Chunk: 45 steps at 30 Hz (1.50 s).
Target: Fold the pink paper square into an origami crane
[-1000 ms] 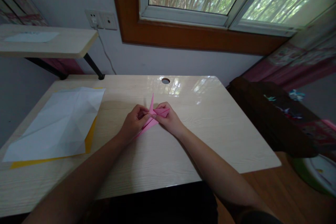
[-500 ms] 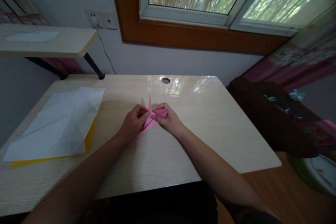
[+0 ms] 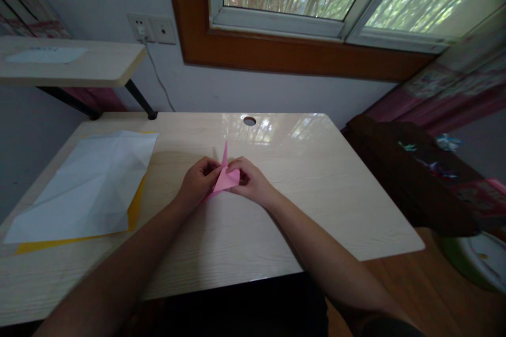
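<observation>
A pink folded paper (image 3: 228,179) is held between my two hands, above the middle of the desk. One narrow point of it sticks up and away from me; another slants down toward me under my left fingers. My left hand (image 3: 198,179) pinches the paper at its left side, near the base of the upright point. With fingers curled, my right hand (image 3: 252,180) grips the right part, where a broad flap faces up. The folds beneath my fingers are hidden.
On the desk's (image 3: 316,210) left lie white paper sheets (image 3: 90,184) over a yellow sheet (image 3: 136,205). A raised shelf (image 3: 106,63) stands at the back left. A round cable hole (image 3: 250,121) is near the back edge. A dark cabinet (image 3: 411,179) with small items stands at right.
My right fingers have shifted on the pink paper, and its right flap has folded over so a broad plain face shows. My left hand has hardly moved.
</observation>
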Available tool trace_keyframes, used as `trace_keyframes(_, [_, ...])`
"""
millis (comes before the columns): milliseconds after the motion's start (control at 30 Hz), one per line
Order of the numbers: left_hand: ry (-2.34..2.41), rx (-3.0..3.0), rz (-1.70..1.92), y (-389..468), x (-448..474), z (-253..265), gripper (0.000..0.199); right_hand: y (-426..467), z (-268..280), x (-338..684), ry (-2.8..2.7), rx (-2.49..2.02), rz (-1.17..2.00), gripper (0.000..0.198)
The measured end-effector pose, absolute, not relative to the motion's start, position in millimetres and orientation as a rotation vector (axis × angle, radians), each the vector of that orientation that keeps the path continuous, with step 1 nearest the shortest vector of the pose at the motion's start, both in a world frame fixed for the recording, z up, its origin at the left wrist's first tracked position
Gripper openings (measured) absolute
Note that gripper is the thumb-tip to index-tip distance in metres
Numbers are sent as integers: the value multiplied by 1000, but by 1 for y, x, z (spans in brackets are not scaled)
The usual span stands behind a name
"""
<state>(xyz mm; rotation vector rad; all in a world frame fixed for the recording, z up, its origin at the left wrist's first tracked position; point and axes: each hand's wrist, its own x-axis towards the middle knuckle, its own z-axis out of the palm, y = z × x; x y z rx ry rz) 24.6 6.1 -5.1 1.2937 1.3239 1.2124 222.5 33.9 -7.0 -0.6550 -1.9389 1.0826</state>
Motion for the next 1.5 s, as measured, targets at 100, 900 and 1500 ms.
trace_keyframes(100, [1341, 1283, 1223, 5, 25, 0, 26, 34, -3, 225, -1950, -632, 1119, 41])
trace_keyframes(900, [1182, 1268, 1119, 5, 19, 1, 27, 34, -6, 228, -1859, -773, 1243, 25])
trace_keyframes(1500, [1152, 1191, 1084, 6, 15, 1, 22, 33, -6, 218, -1464, -715, 1429, 48])
